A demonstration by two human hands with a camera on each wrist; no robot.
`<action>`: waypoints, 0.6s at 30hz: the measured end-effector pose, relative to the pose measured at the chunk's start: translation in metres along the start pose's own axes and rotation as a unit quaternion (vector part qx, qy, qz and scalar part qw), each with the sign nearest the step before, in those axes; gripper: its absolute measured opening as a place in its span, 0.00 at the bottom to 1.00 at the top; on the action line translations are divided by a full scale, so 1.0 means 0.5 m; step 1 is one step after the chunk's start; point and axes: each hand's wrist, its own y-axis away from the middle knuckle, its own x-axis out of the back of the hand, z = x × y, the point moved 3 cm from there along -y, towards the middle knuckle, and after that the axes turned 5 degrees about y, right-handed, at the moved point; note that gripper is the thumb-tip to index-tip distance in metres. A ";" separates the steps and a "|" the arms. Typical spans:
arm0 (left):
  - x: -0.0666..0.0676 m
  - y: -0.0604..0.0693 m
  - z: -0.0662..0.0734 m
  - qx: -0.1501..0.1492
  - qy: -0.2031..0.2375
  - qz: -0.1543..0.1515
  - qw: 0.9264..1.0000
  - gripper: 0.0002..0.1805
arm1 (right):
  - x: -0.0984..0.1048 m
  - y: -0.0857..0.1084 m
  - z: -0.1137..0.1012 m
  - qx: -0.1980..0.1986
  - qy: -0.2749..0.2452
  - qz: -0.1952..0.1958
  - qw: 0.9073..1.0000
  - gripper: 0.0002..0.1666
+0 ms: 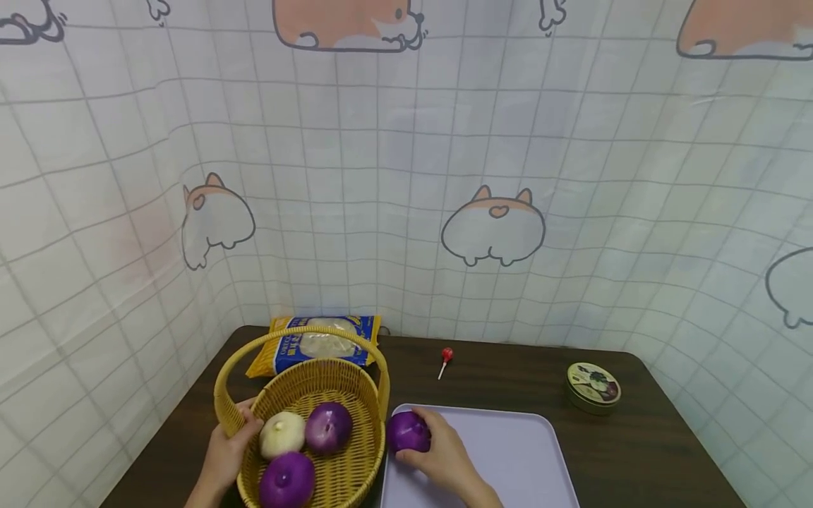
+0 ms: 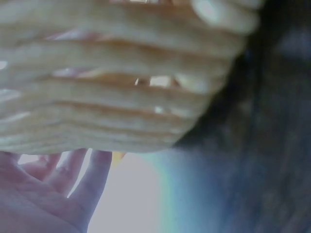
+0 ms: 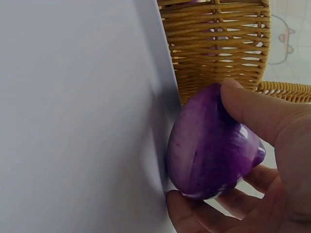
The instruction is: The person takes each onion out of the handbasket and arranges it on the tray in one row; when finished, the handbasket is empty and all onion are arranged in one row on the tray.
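A purple onion (image 1: 408, 432) is gripped by my right hand (image 1: 447, 455) at the left edge of the pale lilac tray (image 1: 514, 451). In the right wrist view, thumb and fingers hold this onion (image 3: 209, 145) from opposite sides, close to the tray wall. My left hand (image 1: 229, 448) holds the yellow wicker basket (image 1: 357, 448) at its left side, by the foot of the handle. Inside the basket lie a white onion (image 1: 282, 434), a purple onion (image 1: 328, 427) and another purple onion (image 1: 287, 481). Basket weave (image 2: 107, 87) fills much of the left wrist view, above the left fingers.
Behind the basket lies a blue and yellow food packet (image 1: 327, 346). A red lollipop (image 1: 447, 356) rests beyond the tray, and a round green tin (image 1: 593, 388) stands to the right on the dark table (image 1: 508, 367). A patterned curtain (image 1: 394, 155) encloses the back and sides.
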 end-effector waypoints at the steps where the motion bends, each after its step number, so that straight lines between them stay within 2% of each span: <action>1: 0.001 0.000 -0.001 0.000 -0.007 0.001 1.000 0.10 | -0.001 -0.001 0.000 0.001 -0.002 -0.002 1.000 0.47; 6: 0.001 0.001 -0.002 -0.001 -0.004 -0.010 1.000 0.13 | -0.005 -0.003 0.000 -0.007 -0.001 -0.009 1.000 0.48; 10: 0.000 0.002 -0.002 0.005 0.009 -0.008 1.000 0.12 | -0.007 -0.007 0.003 -0.011 0.004 -0.010 1.000 0.47; 13: 0.000 0.003 -0.003 0.013 0.012 -0.009 1.000 0.11 | -0.007 -0.011 0.003 -0.011 0.012 -0.008 1.000 0.47; 18: 0.000 0.001 -0.006 0.038 0.006 -0.016 0.999 0.16 | -0.003 -0.016 0.002 -0.010 0.027 -0.002 1.000 0.47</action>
